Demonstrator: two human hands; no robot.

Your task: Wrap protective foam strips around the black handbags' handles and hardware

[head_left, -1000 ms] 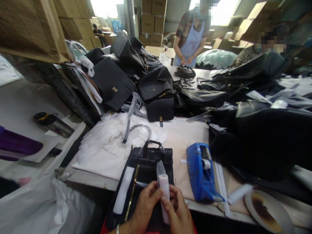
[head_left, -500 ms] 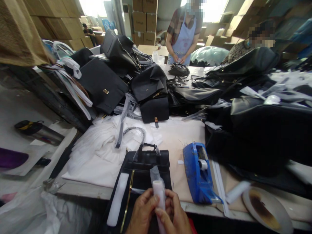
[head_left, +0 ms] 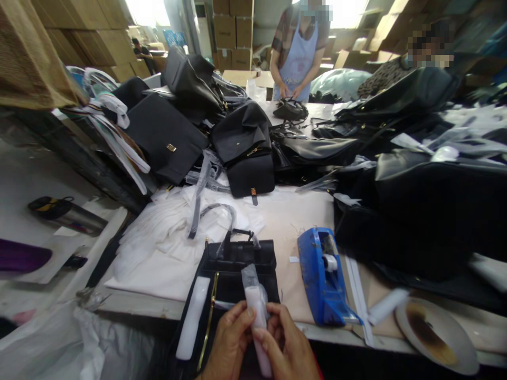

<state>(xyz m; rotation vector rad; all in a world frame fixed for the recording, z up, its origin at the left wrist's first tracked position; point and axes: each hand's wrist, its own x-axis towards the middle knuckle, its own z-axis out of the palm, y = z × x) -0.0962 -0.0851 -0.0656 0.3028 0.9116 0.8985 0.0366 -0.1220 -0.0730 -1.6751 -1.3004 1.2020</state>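
Note:
Both hands hold a strap wrapped in white foam sheet [head_left: 257, 306] over the front of a black handbag [head_left: 233, 269]. My left hand [head_left: 229, 338] pinches the wrap from the left, thumb on top. From the right, my right hand [head_left: 285, 338] grips it lower down with thumb and fingers. Clear plastic film sticks out of the wrap's upper end. A second white foam-wrapped strap [head_left: 193, 319] lies along the bag's left side, beside a gold zipper [head_left: 208, 322]. The bag rests on the table's front edge, its handle partly covered in plastic.
Right of the bag stands a blue tape dispenser [head_left: 321, 277], with a stained round dish [head_left: 435, 335] farther right. White sheets [head_left: 158, 237] are heaped at left. Black bags [head_left: 166, 137] pile up behind. A co-worker in a blue apron [head_left: 299, 58] handles a black item across the table.
Both hands keep their hold on the foam-wrapped strap, with the fingers shifting slightly. The camera view has moved a little. The bag and dispenser stay put on the table.

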